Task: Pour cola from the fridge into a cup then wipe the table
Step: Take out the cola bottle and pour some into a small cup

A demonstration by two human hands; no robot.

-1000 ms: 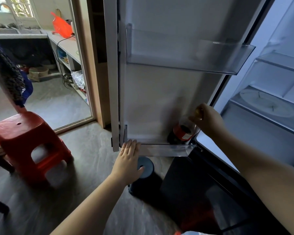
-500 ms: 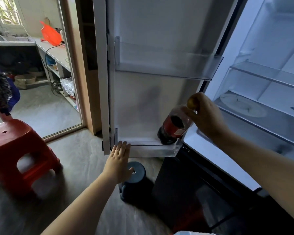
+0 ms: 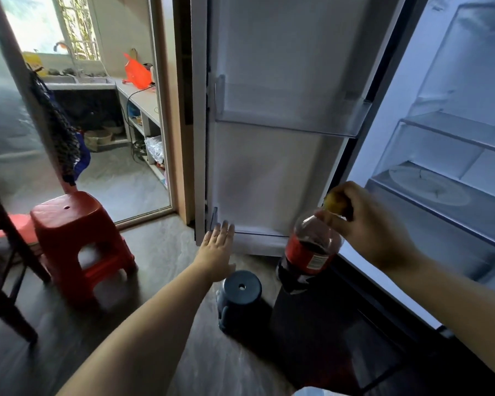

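Pinching the yellow cap (image 3: 333, 202), the right hand (image 3: 375, 227) is holding the cola bottle (image 3: 309, 252) just right of the bottom bin (image 3: 257, 232) of the fridge door (image 3: 269, 167); the left hand (image 3: 216, 252), fingers (image 3: 225, 228) straight, is touching the door's lower left edge.

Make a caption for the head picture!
Right hand holds the cola bottle by its cap; left hand by the fridge door.

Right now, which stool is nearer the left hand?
The small dark blue stool, just below the left hand; the taller red stool stands farther left.
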